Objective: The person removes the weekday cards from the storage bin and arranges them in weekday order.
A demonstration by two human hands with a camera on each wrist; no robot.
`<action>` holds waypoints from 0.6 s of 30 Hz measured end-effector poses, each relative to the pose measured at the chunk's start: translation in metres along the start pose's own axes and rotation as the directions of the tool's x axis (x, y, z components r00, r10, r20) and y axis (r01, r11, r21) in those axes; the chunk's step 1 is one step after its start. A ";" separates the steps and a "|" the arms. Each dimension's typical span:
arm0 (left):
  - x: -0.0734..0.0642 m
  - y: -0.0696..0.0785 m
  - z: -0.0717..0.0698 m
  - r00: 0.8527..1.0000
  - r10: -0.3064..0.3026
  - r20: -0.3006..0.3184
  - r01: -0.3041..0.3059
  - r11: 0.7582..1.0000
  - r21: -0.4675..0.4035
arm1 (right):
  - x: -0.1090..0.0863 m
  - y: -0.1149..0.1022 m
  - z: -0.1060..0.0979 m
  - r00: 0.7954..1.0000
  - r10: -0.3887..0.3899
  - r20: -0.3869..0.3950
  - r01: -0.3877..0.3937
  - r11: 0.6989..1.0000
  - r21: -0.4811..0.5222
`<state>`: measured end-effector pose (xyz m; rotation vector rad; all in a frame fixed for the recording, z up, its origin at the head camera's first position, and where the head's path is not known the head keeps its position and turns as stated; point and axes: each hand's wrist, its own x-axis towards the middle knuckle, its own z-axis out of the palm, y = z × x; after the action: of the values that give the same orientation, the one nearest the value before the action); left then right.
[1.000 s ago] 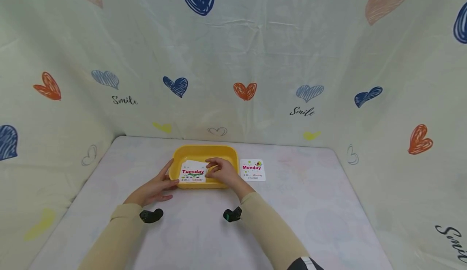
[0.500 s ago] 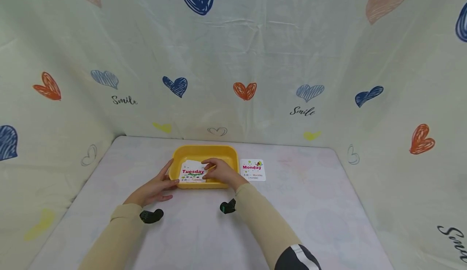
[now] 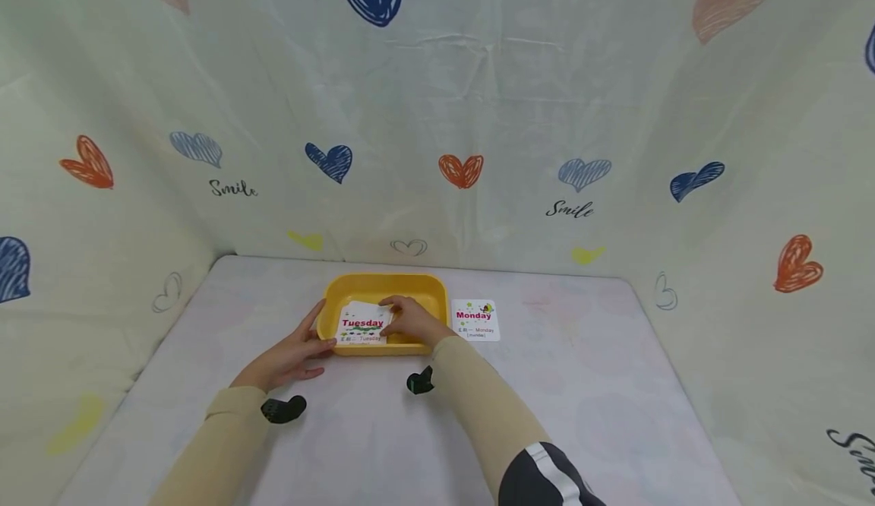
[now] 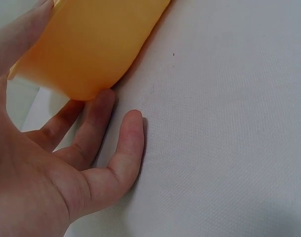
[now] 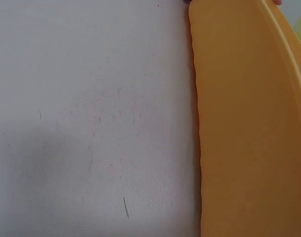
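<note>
A yellow tray [image 3: 384, 281] stands on the table, with a small stack of white cards lying in its left half. The top card, a Tuesday card [image 3: 361, 324], has red lettering. My left hand [image 3: 287, 354] holds the tray's left end; in the left wrist view the thumb reaches over the rim while other fingers [image 4: 102, 106] touch the outer wall low down. My right hand [image 3: 413, 320] reaches over the tray's front wall, its bent fingers and thumb at the Tuesday card's right edge. The right wrist view catches mostly the tray's outer wall [image 5: 249, 123].
A white Monday card [image 3: 475, 320] lies face up on the table [image 3: 581, 400], just right of the tray. Behind the table hangs a pale cloth [image 3: 506, 96] printed with hearts and the word Smile. Dark wrist-worn devices show below both sleeves.
My right hand and forearm have shifted a little left, bringing the fingers further over the Tuesday card's right edge. The left hand, the tray and the Monday card have stayed in place.
</note>
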<state>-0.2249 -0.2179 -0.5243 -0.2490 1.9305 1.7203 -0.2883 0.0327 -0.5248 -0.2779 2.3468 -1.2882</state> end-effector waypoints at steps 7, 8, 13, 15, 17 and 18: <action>0.001 0.001 0.004 1.000 0.000 0.001 0.000 1.000 -0.007 | 0.005 0.002 -0.002 0.997 0.068 -0.023 -0.069 0.996 -0.060; 0.001 0.001 0.004 1.000 0.000 0.003 0.000 1.000 -0.008 | 0.006 0.002 -0.002 0.997 0.074 -0.026 -0.076 0.995 -0.065; 0.000 0.002 0.003 1.000 0.000 0.016 0.000 1.000 -0.009 | 0.008 0.001 -0.001 0.996 0.073 -0.042 -0.077 0.991 -0.109; 0.000 0.002 0.001 1.000 -0.001 0.020 0.001 1.000 -0.006 | 0.010 0.001 0.001 0.997 0.058 -0.042 -0.063 0.989 -0.133; -0.001 0.002 0.000 1.000 -0.003 0.022 0.003 1.000 -0.007 | 0.012 0.001 0.003 0.998 0.051 -0.040 -0.057 0.987 -0.150; -0.002 0.002 -0.001 1.000 -0.004 0.020 0.004 1.000 -0.010 | 0.013 0.000 0.004 0.998 0.049 -0.038 -0.055 0.986 -0.155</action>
<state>-0.2246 -0.2187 -0.5215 -0.2382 1.9061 1.7234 -0.2975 0.0249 -0.5304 -0.2432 2.4711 -1.0955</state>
